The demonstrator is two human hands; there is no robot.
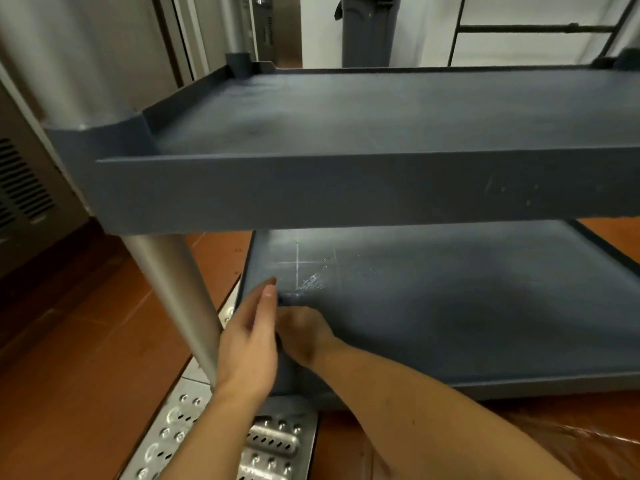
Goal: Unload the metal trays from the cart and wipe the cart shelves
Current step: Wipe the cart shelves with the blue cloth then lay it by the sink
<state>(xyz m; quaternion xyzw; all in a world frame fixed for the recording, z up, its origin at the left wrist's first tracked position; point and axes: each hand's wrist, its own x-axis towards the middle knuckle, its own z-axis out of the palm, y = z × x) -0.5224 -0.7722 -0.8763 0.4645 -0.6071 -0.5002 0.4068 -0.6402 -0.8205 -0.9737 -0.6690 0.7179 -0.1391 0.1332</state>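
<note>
The grey-blue plastic cart has an upper shelf (346, 112) with nothing on it and a lower shelf (450, 306) with pale scratches and a wet-looking smear (313, 282) near its left end. No metal trays are in view. My left hand (247, 344) lies with straight fingers along the left rim of the lower shelf. My right hand (303, 336) reaches across into that same corner, fingers curled down onto the shelf. A small blue thing (280, 299) shows at its fingertips, and I cannot tell what it is. The left hand partly hides those fingers.
A round metal post (173, 292) of the cart stands just left of my hands. A perforated metal floor grate (221, 441) lies below on the red-brown tiles (86, 358). A steel appliance with vent slots (24, 192) is at left, and a grey bin (367, 32) stands behind the cart.
</note>
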